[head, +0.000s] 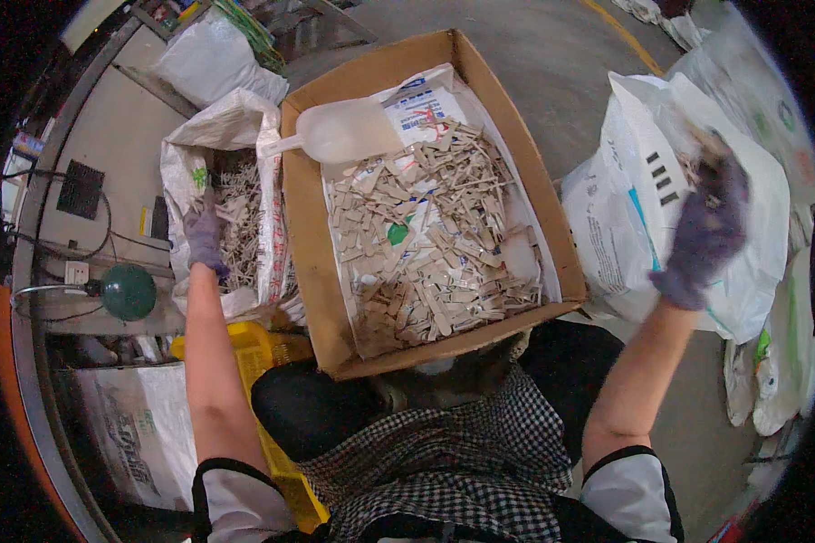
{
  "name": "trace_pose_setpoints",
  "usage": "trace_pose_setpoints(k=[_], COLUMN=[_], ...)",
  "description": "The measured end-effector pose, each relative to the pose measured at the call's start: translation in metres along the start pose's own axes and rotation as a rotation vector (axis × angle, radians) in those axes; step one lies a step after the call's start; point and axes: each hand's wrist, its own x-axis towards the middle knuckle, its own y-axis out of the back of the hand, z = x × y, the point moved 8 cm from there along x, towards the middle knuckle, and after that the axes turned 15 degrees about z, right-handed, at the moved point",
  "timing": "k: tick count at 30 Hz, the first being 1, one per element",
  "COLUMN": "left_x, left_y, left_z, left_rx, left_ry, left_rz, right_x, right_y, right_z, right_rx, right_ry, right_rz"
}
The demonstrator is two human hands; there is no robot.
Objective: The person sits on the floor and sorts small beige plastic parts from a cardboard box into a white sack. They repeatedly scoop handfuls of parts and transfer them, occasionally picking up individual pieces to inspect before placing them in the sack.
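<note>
A cardboard box [570, 271] stands before me, lined with printed white sacking and holding many small beige plastic parts [441, 237]. A translucent scoop [346, 129] lies at its far left corner. To the left, my left hand [205, 234], in a purple glove, reaches into a woven white sack [272, 237] of beige plastic scraps [241, 224]; whether its fingers hold anything is unclear. At the right, my right hand [710, 217], gloved alike and blurred by motion, is over the mouth of a white plastic bag [604, 224], with some beige pieces at its fingers.
A yellow plastic crate [255, 346] sits below the left sack. At the left are a grey metal cabinet [75, 136] with cables and a dark green round object [129, 292]. More white bags [781, 339] lie at the far right, and another filled bag [210, 54] stands behind the left sack.
</note>
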Motion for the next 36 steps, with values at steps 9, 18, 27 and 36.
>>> trace_pose_setpoints(k=[9, 18, 27, 36], left_x=[-0.033, -0.184, -0.184, -0.276], left_y=[-0.009, -0.02, 0.004, -0.039], left_z=[-0.062, 0.143, 0.151, 0.217], left_rx=[0.23, -0.443, -0.247, -0.211], left_ry=[0.088, -0.081, -0.167, -0.958], left_rz=[0.036, -0.201, -0.148, -0.525], right_x=[-0.039, -0.506, -0.421, -0.282], right_y=[-0.104, -0.278, -0.266, -0.245], right_z=[-0.147, -0.179, -0.103, -0.119], right_rx=[-0.187, 0.158, 0.208, 0.318], right_ry=[0.292, 0.612, 0.077, -0.481], right_rz=[-0.394, -1.489, -1.619, -1.588])
